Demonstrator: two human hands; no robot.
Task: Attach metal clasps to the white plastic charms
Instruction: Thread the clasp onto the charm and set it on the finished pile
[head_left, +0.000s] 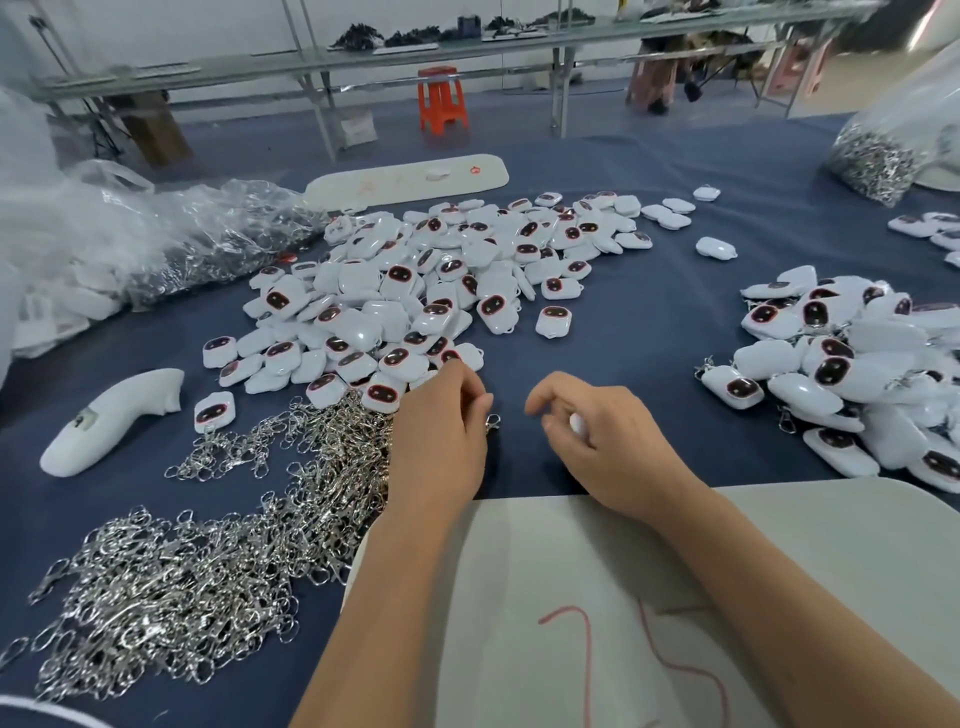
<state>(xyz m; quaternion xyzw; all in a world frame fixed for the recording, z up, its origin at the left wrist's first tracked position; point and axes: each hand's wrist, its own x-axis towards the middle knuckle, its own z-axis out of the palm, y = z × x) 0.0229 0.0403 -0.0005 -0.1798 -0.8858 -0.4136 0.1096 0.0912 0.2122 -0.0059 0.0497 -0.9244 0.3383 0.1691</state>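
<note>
left hand (441, 415) pinches a metal clasp (492, 422) beside the clasp pile (208, 545), right hand (587, 431) curls round a white charm (576, 423), both held close over the surface (623, 332), probably to hook them together.

A white moulded handle-shaped piece (111, 421) lies near the left edge of the blue-covered tabletop (623, 322). A long flat white plate (405, 179) rests toward the far edge. A pale board with red scrawl (597, 597) sits at the near edge. Beyond, an orange stool (441, 98) stands under a long bench (415, 52).
</note>
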